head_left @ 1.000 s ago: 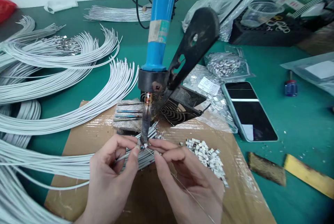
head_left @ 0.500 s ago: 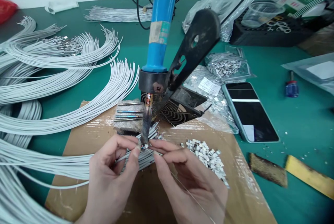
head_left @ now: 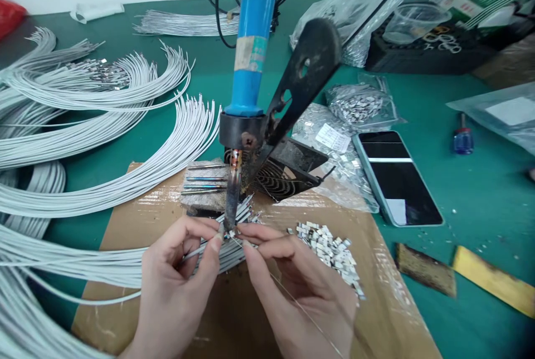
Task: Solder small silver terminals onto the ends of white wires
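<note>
A blue-handled soldering iron (head_left: 251, 86) points downward in a black metal bracket (head_left: 307, 72), its dark tip between my hands. My left hand (head_left: 178, 284) is closed in a pinch on a white wire (head_left: 199, 250), whose end sits right under the tip. My right hand (head_left: 298, 286) is closed on a thin solder wire (head_left: 311, 320), which runs down across the palm. A tiny metal piece (head_left: 230, 233) shows at the tip between the fingertips; which fingers touch it is hard to tell. A bundle of white wires (head_left: 104, 266) passes under my left hand.
A pile of small metal connectors (head_left: 328, 250) lies on the cardboard (head_left: 388, 297). More white wire bundles (head_left: 163, 172) spread left. Behind the iron sits a small black fan (head_left: 280, 178). Rightward are a phone (head_left: 401, 180), connector bags (head_left: 359, 105), a screwdriver (head_left: 462, 139) and sponge strips (head_left: 426, 270).
The view has shifted slightly, so things appear a little further left. Both hands keep their pinches at the iron's tip, with hardly any movement of their own.
</note>
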The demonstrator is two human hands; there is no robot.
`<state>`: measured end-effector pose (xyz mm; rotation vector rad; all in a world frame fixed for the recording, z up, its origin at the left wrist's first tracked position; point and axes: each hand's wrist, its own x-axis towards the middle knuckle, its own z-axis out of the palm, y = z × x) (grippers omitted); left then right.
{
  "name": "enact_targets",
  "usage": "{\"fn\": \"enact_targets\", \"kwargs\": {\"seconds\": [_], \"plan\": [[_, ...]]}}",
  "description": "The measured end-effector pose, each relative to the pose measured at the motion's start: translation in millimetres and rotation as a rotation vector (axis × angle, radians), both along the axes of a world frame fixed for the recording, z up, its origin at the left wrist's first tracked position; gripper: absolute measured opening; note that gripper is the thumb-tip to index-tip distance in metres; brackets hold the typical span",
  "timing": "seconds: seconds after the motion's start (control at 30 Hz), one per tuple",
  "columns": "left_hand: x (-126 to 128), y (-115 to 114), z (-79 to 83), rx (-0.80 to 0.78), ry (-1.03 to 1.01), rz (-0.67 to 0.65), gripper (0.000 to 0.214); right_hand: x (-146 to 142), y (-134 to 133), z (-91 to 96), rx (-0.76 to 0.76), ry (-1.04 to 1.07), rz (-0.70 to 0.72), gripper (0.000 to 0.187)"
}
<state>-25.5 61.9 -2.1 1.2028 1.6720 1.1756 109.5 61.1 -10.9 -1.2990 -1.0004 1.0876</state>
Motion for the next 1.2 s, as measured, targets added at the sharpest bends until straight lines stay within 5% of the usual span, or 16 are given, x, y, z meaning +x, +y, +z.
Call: {"fn": "enact_targets", "kwargs": {"seconds": [0.27,1.2], "plan": [[15,1,5.6,-0.067,-0.119,0.144,0.015,2,0,-1.9,0.021,-0.045,-0.002,0.021],[16,0,9.2,-0.053,-0.111,0.159,0.014,0,1,-3.3,0.148,-0.126,-0.026,0.020]]}}
